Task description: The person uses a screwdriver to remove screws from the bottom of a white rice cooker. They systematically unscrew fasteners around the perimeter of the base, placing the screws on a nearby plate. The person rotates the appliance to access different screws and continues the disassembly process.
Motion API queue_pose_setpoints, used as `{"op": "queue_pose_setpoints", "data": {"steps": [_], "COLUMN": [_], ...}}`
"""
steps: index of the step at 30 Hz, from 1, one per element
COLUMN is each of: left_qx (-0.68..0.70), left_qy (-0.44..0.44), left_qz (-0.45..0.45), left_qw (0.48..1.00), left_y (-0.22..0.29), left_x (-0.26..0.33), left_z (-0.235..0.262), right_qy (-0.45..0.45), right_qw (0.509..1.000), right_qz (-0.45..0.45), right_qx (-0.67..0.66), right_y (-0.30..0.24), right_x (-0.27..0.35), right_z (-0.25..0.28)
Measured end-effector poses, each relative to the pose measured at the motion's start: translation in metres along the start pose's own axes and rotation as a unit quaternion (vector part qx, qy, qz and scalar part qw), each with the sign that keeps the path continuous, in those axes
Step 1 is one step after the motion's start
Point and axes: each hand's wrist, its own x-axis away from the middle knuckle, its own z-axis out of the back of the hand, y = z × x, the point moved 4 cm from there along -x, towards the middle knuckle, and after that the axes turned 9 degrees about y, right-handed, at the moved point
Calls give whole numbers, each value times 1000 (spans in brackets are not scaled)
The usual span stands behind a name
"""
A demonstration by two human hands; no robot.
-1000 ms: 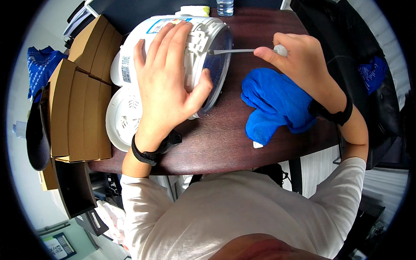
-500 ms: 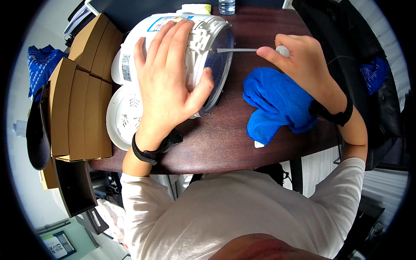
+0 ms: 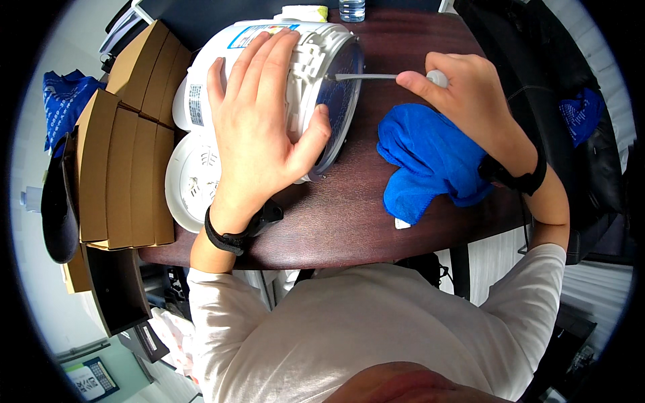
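Observation:
A rounded white plastic appliance (image 3: 208, 70) lies on its side on the dark wood table, with a dark, glossy round face (image 3: 339, 107) turned to the right. My left hand (image 3: 259, 124) rests spread across its body, fingers apart and thumb reaching over the rim of the face. In my right hand (image 3: 474, 94) is a screwdriver (image 3: 373, 76), its pale handle wrapped by my fingers. The shaft runs leftward, and its tip meets the appliance near the rim. What exactly the tip touches is too small to make out.
A crumpled blue cloth (image 3: 430, 161) lies below my right hand. Left of the appliance sit a round white slotted part (image 3: 183, 181) and stacked brown cardboard boxes (image 3: 124, 178). At the table's far edge are a water bottle (image 3: 352, 9) and a yellow-and-white cloth (image 3: 306, 13).
My right hand and the screwdriver have shifted very slightly to the left. The left hand and the appliance look the same.

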Motion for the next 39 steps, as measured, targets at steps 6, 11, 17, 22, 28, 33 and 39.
{"op": "queue_pose_setpoints", "data": {"steps": [6,11,17,22,28,33,39], "left_qx": [-4,-2,-5,-12,-5,-9,-10], "left_qy": [-5,-6,-4,-4,-3,-6,-8], "left_qz": [1,-3,-1,-3,-5,-4,1], "left_qw": [1000,1000,1000,1000,1000,1000,1000], "left_y": [1,1,1,1,0,1,2], "left_x": [1,1,1,0,0,1,1], "left_z": [0,0,1,-1,-1,0,0], "right_qy": [1,4,18,-32,-158,-269,-402], "right_qw": [997,991,981,995,977,905,734], "right_qz": [50,113,167,78,-116,-251,-404], "right_qx": [61,76,102,61,-78,-214,-369], "right_y": [-7,-2,-3,-1,-3,-4,-14], "right_x": [-9,-12,-28,-17,1,16,31], "right_z": [10,10,16,7,-6,-18,-26]}}
